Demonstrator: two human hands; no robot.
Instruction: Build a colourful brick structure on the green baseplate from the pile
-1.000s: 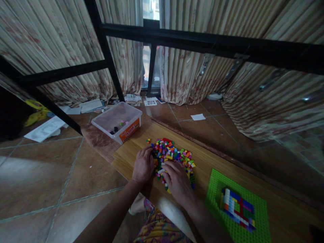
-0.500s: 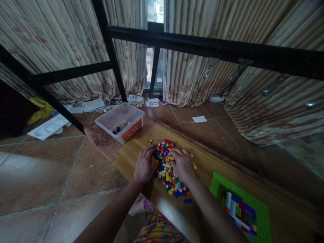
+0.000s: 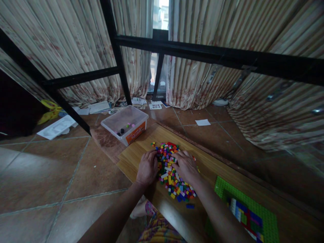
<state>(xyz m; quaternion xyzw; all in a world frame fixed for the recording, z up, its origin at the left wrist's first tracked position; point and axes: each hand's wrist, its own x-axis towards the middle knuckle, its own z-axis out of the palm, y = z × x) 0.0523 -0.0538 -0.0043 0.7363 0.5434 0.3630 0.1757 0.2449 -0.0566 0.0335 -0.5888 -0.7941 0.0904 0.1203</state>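
Sweeping wide, the left hand (image 3: 147,167) or right hand (image 3: 186,166), grips unclear, could spill small multicoloured plastic bricks (image 3: 170,179) nearward off the brown wooden table (image 3: 135,153).

I can see the left hand (image 3: 147,167) curled against a heap of coloured bricks (image 3: 170,180) on the bench (image 3: 138,152), the right hand (image 3: 186,167) bent over its other side; a translucent tub (image 3: 136,132) near one end, a green baseplate (image 3: 222,185) by the right forearm (image 3: 215,209).

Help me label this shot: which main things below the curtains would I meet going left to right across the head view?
White panel → plastic box → left hand → brick pile → sheet of paper → green board.
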